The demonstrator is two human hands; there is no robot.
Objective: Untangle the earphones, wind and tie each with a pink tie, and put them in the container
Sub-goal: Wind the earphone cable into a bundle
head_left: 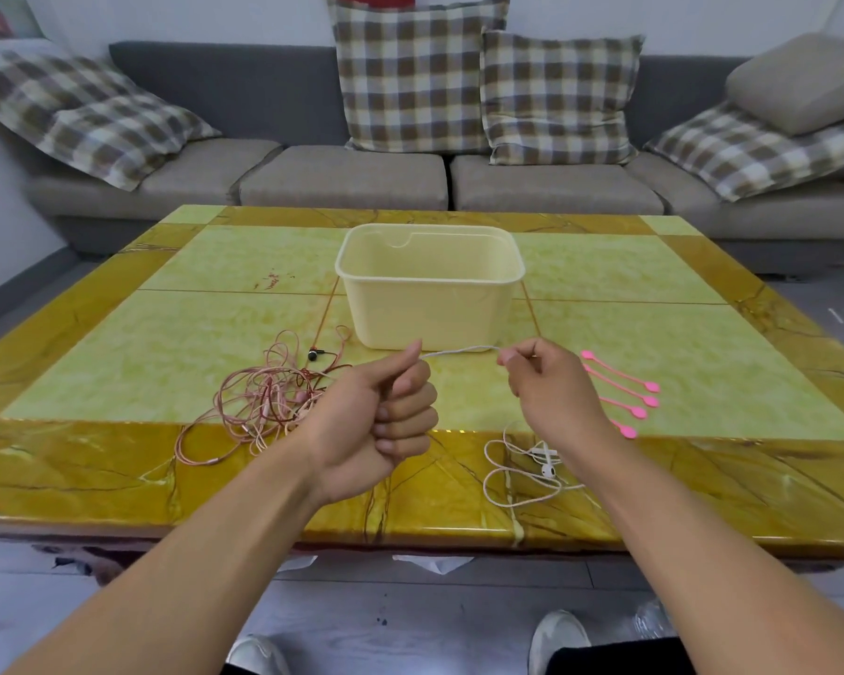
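A white cord (459,352) is stretched in the air between both hands, just in front of the container (429,285). The left hand (381,416) grips one end, its fingers (410,416) curled into a fist round it with the thumb up. The right hand (551,382) pinches the other end between thumb and fingertips. The rest of the white cord, with its earbuds (549,462), lies in loose loops on the tabletop (166,309) near the front edge, below the right wrist. A tangle of pink earphones (264,397) lies left of the left hand, with a dark earbud (312,354) beside it. Four pink ties (624,382) lie side by side right of the right hand. The cream container stands open in the middle. Behind is a grey sofa (342,177) with checked cushions (410,75). No writing can be read.
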